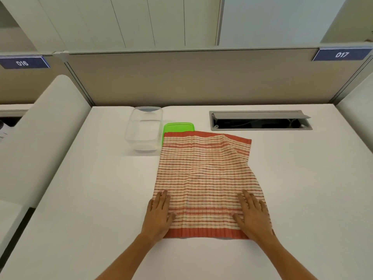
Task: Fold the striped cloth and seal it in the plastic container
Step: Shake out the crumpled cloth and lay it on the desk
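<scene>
We keep our left hand (159, 212) and our right hand (252, 213) flat, fingers extended and lying close together, palms down on the two near corners of the striped cloth (203, 174). Neither hand pinches anything. The cloth lies spread on the white surface (90, 199) and reaches away from our fingertips. It is a thin ribbed weave, cream with red lines and a solid red band at each end.

Its far right corner is already wrinkled and lifted. We judge that a fold made from here may come out crooked. The far edge also covers part of the green lid (178, 127), so pulling the cloth could drag this smooth, light lid.

Beyond our left hand stands the clear plastic container (144, 129), rectangular with rounded corners and open. A loose fold may be too bulky for it.
</scene>
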